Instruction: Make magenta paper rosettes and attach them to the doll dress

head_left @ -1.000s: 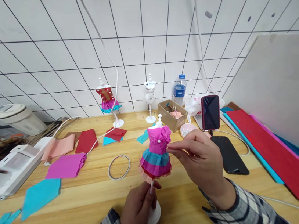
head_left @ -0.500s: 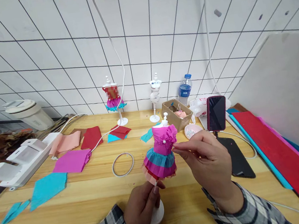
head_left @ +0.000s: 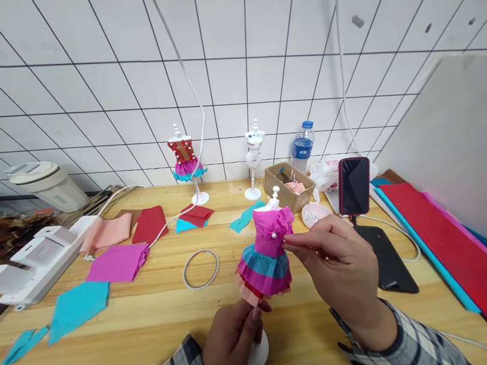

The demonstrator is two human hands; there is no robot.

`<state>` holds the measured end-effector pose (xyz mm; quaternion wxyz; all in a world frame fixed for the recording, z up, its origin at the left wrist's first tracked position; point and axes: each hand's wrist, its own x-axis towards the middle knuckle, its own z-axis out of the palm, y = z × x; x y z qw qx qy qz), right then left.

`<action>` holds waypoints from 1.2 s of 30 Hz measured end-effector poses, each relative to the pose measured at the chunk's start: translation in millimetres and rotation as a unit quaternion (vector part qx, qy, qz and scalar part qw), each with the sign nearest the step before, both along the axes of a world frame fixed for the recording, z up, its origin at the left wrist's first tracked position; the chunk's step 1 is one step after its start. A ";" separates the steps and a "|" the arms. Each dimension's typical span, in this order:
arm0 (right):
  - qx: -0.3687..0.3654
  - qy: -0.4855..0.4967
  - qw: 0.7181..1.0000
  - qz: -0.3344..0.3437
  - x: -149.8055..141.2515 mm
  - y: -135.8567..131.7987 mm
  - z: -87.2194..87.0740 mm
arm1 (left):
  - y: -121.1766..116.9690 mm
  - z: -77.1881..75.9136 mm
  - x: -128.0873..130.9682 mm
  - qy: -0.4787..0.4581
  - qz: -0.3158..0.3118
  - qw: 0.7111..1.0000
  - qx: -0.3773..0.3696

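Observation:
My left hand point(head_left: 236, 340) is closed around the thin stand of a small dress form, its round white base point(head_left: 257, 353) showing below my fingers. The dress form wears a magenta paper bodice point(head_left: 266, 233) with ruffled flowers and a pearl at the chest. Its layered skirt point(head_left: 262, 270) is blue, magenta, red and peach, and the whole form leans to the right. At the bodice's right side, thumb and forefinger of my right hand point(head_left: 341, 277) are pinched together, touching or almost touching it. Anything between those fingertips is too small to make out.
Behind stand a decorated dress form point(head_left: 184, 154) and a bare white one point(head_left: 253, 154). A cardboard box point(head_left: 289, 200), a pink dish point(head_left: 315, 213), a water bottle point(head_left: 303, 145) and a phone point(head_left: 353, 186) are to the right. Paper pieces point(head_left: 118, 263) and a power strip point(head_left: 39, 259) lie left.
The dress form in my left hand has shifted slightly right and downward, tilting a little more. My right hand keeps its pinch by the bodice, almost in the same place.

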<state>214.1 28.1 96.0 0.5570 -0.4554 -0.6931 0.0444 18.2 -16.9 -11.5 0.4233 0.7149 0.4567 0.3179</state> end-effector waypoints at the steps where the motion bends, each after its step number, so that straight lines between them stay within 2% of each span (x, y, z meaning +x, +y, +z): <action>1: 0.000 -0.001 1.000 0.001 -0.1 0.2 -0.3 | -0.2 -0.5 -0.1 0.002 -0.001 1.000 0.000; 5: -0.002 -0.006 1.000 -0.002 -0.4 0.6 -1.1 | 1.7 2.0 -1.7 0.016 -0.011 1.000 0.018; 11: 0.000 0.010 1.000 -0.015 -0.6 -2.1 1.8 | 8.6 12.3 -7.2 0.087 -0.010 0.979 0.185; 13: 0.001 0.019 1.000 -0.012 -1.0 -2.5 3.6 | 7.2 12.3 -6.4 0.083 -0.026 0.977 0.194; 15: 0.003 0.022 1.000 -0.010 -1.5 -2.4 5.0 | 3.8 10.2 -3.8 0.059 -0.040 0.987 0.144; 17: 0.005 0.014 1.000 -0.004 -2.0 -2.1 5.6 | 0.0 7.3 -0.6 0.017 -0.036 0.997 0.059; 20: 0.008 -0.004 1.000 0.012 -2.0 -2.8 5.3 | -3.5 3.6 3.4 -0.049 -0.021 0.998 -0.035; 24: 0.036 0.009 0.999 0.004 2.3 -7.0 6.5 | -2.5 1.0 6.2 -0.101 0.002 0.989 -0.108; 28: 0.060 0.023 0.996 -0.059 15.4 -4.7 12.7 | 1.0 1.0 6.0 -0.129 0.033 0.980 -0.149; 32: -0.008 -0.026 0.994 -0.106 36.9 15.2 17.4 | 3.6 -0.9 4.5 -0.161 0.048 0.975 -0.146; 36: -0.114 -0.079 0.982 -0.131 59.5 42.9 10.3 | 6.3 -5.9 4.2 -0.225 0.035 0.957 -0.177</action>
